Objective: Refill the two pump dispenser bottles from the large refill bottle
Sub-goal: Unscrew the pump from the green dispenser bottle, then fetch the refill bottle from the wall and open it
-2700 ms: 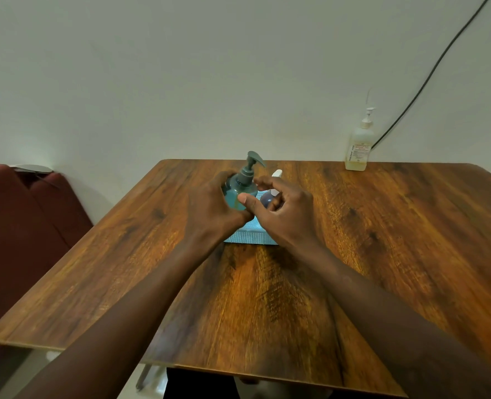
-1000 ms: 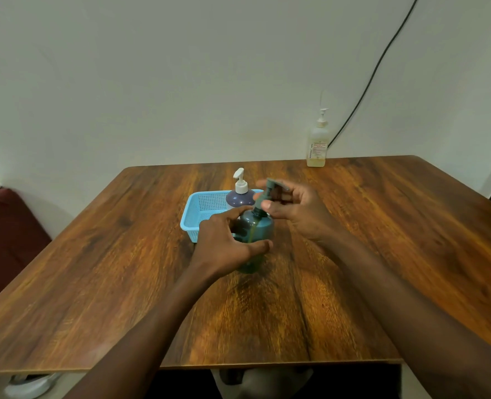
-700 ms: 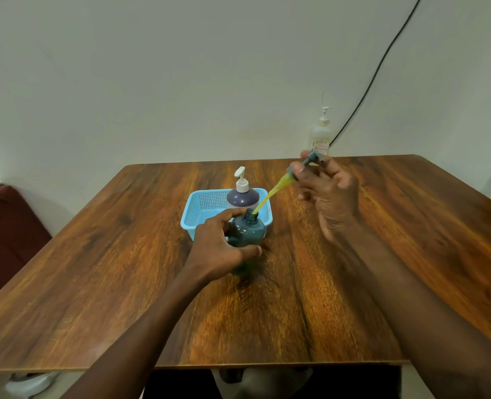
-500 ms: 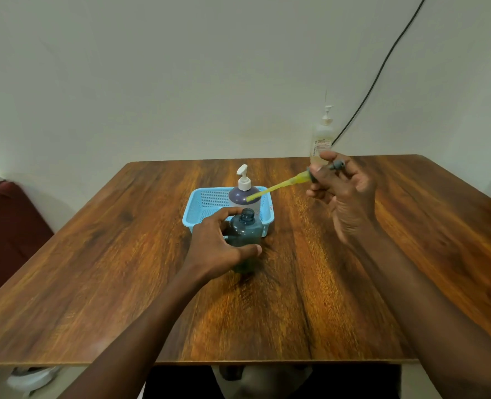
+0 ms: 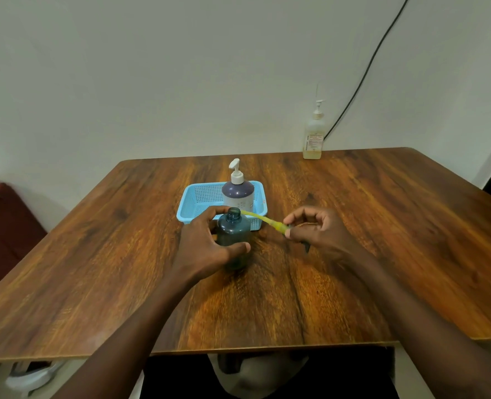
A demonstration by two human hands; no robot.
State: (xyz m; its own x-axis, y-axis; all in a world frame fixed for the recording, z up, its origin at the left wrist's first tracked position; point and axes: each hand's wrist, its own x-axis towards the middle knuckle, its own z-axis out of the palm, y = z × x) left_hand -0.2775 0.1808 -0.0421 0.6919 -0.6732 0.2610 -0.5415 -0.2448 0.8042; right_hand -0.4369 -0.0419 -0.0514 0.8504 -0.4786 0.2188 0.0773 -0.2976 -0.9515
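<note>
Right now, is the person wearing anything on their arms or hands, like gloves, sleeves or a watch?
Nothing shows. The left hand and right hand are bare, without gloves or rings in view. Both forearms are uncovered right to the bottom of the picture: no sleeves, watch or bracelet.

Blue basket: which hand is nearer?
Left. The left hand grips the teal bottle right in front of the blue basket, beside its front wall. The right hand holds the pump off to the basket's right, clearly apart.

left hand point(image 5: 206, 249) gripping open teal bottle point(image 5: 233, 231), right hand point(image 5: 316, 228) holding pump (yellow tube) point(image 5: 263, 219)
</note>
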